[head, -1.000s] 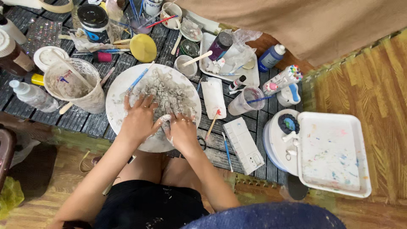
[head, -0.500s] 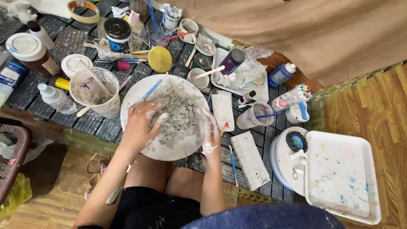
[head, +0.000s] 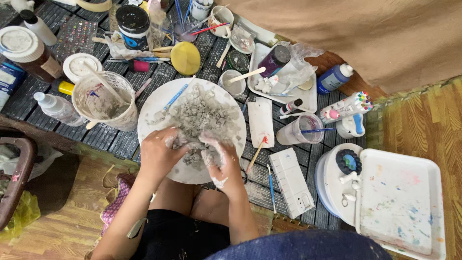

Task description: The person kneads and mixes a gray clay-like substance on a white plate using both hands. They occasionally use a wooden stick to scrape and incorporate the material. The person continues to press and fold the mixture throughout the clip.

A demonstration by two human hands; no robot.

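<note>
On the far left of the dark slatted desk (head: 29,103) stood a brown jar with a white lid (head: 24,48) and a clear squeeze bottle (head: 57,108). Next came a messy plastic cup (head: 103,101) with a stick in it. In the middle sat a big white plate (head: 154,103) full of lumpy grey clay (head: 199,115), with a blue brush (head: 173,98) lying on it. The left hand (head: 161,154) was curled and squeezing the clay at the near side of the plate. Just beside it, the right hand (head: 219,159), smeared with grey, had its fingers bent into the same clay. Further right lay a white block (head: 291,183), then a paint-spotted white tray (head: 399,207).
</note>
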